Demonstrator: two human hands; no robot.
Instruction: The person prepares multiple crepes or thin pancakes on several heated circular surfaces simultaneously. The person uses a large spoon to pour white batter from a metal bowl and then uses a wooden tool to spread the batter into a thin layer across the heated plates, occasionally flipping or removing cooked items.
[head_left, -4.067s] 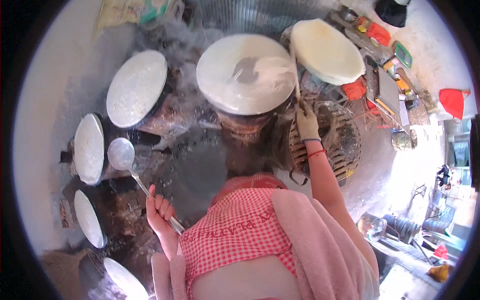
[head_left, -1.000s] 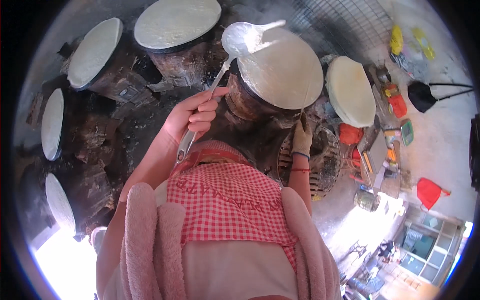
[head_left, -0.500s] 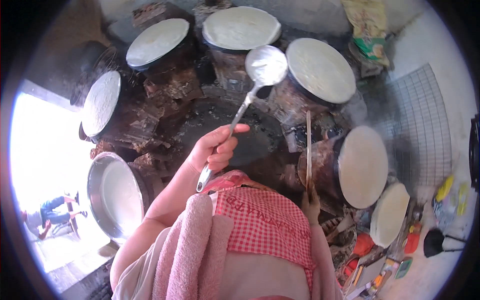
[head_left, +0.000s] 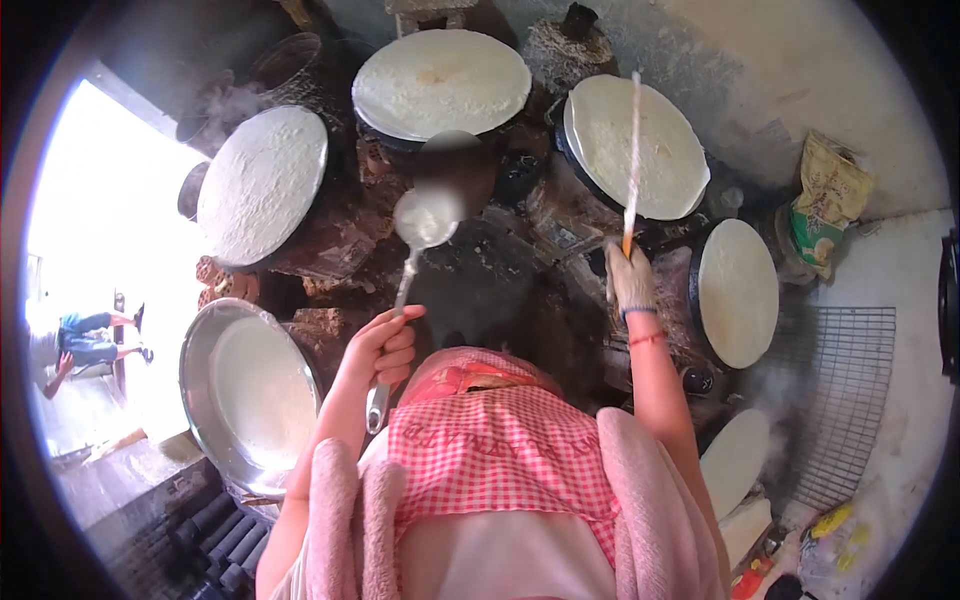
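From my feed I see the left hand (head_left: pixel 385 345) clenched around the handle of a long metal ladle (head_left: pixel 412 268), its bowl raised ahead of the body and pointing toward the middle of the ring of stoves; the bowl's contents I cannot make out. The right hand (head_left: pixel 630 280), in a pale glove, is clenched on the lower end of a thin wooden stick (head_left: pixel 631 150), which stands nearly upright and crosses in front of the round griddle at upper right (head_left: pixel 640 145), covered by a pale thin sheet of batter. Around the ladle stands a half circle of such griddles on dark, sooty clay stoves: one at top centre (head_left: pixel 440 85) with a pale sheet, one at upper left (head_left: pixel 262 185) tilted toward me and steaming at its far edge, and one at far right (head_left: pixel 738 292) just beside the gloved hand. Low on the left a shiny metal basin (head_left: pixel 245 395) holds white batter, close to the left forearm. The dark stove tops between the griddles lie directly under both tools. At right a wire rack (head_left: pixel 840 400) rests on the floor, with a yellow and green bag (head_left: pixel 825 205) behind it. A red checked apron (head_left: pixel 500 455) fills the lower middle of the view.
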